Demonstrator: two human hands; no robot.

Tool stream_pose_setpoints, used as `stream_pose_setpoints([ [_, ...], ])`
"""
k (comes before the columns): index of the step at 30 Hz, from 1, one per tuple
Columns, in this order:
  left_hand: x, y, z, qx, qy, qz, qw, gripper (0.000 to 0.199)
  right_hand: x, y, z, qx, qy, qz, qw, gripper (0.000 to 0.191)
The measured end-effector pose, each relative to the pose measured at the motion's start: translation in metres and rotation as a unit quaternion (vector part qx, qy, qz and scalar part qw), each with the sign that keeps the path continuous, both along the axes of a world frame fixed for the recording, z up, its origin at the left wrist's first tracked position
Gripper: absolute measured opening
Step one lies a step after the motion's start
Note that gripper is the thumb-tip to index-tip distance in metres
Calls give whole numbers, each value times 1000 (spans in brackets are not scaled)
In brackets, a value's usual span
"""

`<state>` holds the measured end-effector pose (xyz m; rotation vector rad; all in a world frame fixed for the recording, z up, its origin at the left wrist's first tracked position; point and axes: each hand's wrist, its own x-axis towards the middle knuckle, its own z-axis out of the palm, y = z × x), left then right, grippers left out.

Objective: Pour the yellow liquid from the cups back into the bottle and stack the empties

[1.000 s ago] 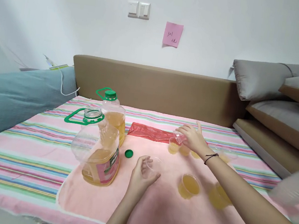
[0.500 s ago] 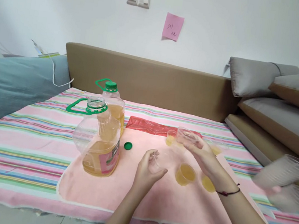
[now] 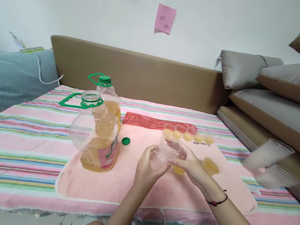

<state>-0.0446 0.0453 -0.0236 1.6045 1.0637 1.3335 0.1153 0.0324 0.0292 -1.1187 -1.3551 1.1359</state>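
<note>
My left hand [image 3: 146,166] is closed around a clear plastic cup [image 3: 156,162] above the pink mat. My right hand [image 3: 189,164] grips a second clear cup [image 3: 168,146] by its side, right at the mouth of the first. The two cups overlap, and I cannot tell how far one sits inside the other. Partly behind my right hand stands a cup of yellow liquid [image 3: 178,170], with another filled cup [image 3: 211,166] to its right. Several cups with a little yellow liquid [image 3: 177,133] form a row farther back.
An uncapped jug [image 3: 99,154] and a capped jug [image 3: 113,107] stand at left, a green cap [image 3: 126,141] beside them. A red plastic bag [image 3: 143,121] lies behind the mat [image 3: 94,188]. Stacked clear cups [image 3: 268,157] lie at right, near piled cushions [image 3: 287,109].
My right hand has come down and left, bringing its cup against the one in my left hand. The back row of cups now shows more fully. The view has shifted slightly.
</note>
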Motion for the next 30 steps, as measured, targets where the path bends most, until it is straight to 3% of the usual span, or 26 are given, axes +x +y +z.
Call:
stream_pose_setpoints([
  [3,-2,-2,0,3,2,4,1000,55,4,-4,6,26,-35,8,999,82],
  [12,-9,-7,5,44,51,12,998,54,21,-4,42,31,-219,53,974,86],
  [19,-11,-10,10,101,81,6,992,51,14,-5,53,26,-287,92,953,82],
  [26,-12,-8,7,122,68,-21,990,53,15,-10,47,20,-263,108,959,78],
  [28,-12,-8,5,104,53,-35,993,63,15,-12,45,24,-243,95,965,77],
  [30,-12,-7,3,84,29,-55,995,88,17,-14,44,33,-222,82,971,77],
])
